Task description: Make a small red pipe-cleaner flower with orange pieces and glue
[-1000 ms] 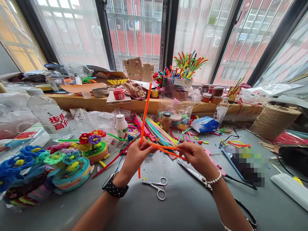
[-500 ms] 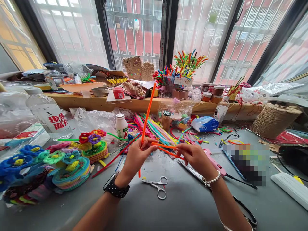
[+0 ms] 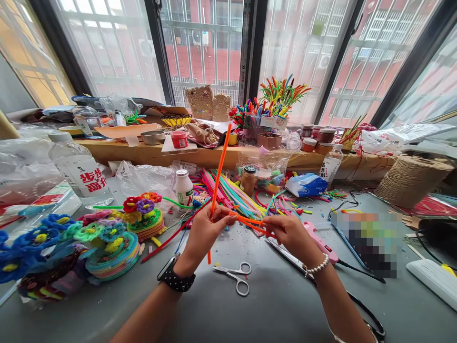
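Orange pipe cleaners are held between both hands above the grey table. My left hand, with a watch on its wrist, pinches them where a long straight length rises steeply and its lower end sticks out below. My right hand, wearing a pearl bracelet, pinches the ends of two orange strands that run across from the left hand and cross each other. Whether it is all one bent piece is hidden by the fingers. Small scissors lie just below the hands, blades pointing left. Larger scissors lie partly under my right hand.
Pipe-cleaner flowers stand at the left, near a water bottle. Behind the hands lie loose coloured pipe cleaners and a white bottle. At right are a pink glue gun, a phone and a twine spool.
The two orange strands between my hands were spread apart and now cross closer together. The whole view has shifted slightly; both hands keep their pinch.
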A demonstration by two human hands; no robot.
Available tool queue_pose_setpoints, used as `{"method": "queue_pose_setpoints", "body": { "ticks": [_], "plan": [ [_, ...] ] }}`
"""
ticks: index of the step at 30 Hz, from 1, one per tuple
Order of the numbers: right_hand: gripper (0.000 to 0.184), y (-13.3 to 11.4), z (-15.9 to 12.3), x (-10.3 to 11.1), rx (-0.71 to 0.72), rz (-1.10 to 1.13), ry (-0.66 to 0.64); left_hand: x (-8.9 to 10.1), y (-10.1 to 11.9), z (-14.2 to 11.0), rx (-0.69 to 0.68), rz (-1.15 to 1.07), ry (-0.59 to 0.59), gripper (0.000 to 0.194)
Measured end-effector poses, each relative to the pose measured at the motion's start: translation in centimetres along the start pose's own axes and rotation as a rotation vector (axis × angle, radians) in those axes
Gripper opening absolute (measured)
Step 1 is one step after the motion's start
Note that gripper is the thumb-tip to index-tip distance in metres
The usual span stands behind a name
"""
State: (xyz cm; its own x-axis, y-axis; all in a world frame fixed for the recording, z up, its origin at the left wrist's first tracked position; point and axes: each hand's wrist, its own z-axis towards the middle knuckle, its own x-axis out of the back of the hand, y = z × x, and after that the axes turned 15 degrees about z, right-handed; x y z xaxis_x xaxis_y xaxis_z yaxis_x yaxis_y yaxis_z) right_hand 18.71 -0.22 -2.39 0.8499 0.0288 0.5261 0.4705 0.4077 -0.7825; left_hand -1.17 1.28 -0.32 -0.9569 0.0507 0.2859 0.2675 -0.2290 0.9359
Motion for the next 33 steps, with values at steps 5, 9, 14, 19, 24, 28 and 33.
{"method": "queue_pose_setpoints", "body": {
  "ticks": [5, 9, 14, 19, 24, 28, 33],
  "plan": [
    [0.025, 0.0, 0.0, 0.0, -0.011, 0.008, -0.005, 0.0, 0.1, 0.0, 0.020, 0.060, 0.016, 0.025],
    [0.023, -0.3, 0.0, 0.1, 0.012, -0.047, -0.028, 0.0, 0.1, 0.0, -0.040, 0.070, 0.015, 0.032],
    [0.023, -0.2, 0.0, 0.1, 0.005, -0.054, -0.021, 0.1, 0.3, -0.2, -0.092, 0.111, 0.008, 0.021],
    [0.022, 0.1, 0.1, -0.1, 0.039, 0.016, 0.017, -0.2, 0.6, -0.3, -0.056, 0.015, 0.057, 0.033],
    [0.022, -0.6, 0.1, 0.1, 0.117, 0.014, 0.126, 0.0, 0.0, 0.1, -0.016, -0.141, 0.079, 0.041],
    [0.045, -0.8, 0.1, 0.2, 0.296, -0.110, 0.279, 0.7, -0.3, 0.7, 0.005, -0.227, 0.126, 0.039],
    [0.054, -0.3, 0.1, -0.1, 0.367, -0.313, 0.205, 1.3, -0.4, 1.1, 0.038, -0.248, 0.154, 0.038]
  ]
}}
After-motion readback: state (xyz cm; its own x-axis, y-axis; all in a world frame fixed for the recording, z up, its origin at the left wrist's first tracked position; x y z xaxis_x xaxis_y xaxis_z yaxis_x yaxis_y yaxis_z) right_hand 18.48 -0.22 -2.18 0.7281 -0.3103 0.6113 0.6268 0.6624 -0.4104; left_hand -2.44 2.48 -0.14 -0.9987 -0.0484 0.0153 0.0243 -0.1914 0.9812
